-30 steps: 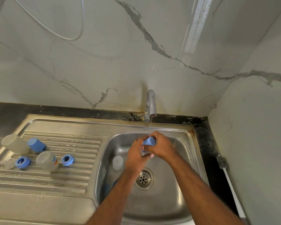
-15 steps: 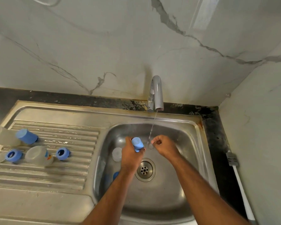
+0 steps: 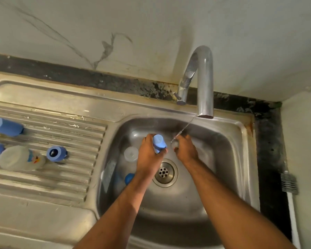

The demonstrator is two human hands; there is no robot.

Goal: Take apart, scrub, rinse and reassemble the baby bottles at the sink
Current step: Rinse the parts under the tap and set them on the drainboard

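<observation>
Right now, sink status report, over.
Left hand grips blue cap. Right hand holds clear teat under tap stream. Nothing in the way.

Marble-veined wall (image 3: 151,24), black stained counter edge (image 3: 267,141), steel drainboard (image 3: 43,203), dim light

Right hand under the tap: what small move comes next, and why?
Probably turn the small clear piece in the right hand so the water stream reaches all of it. The thin stream lands right on it, while the left hand holds the blue cap aside, clear of the water.
</observation>
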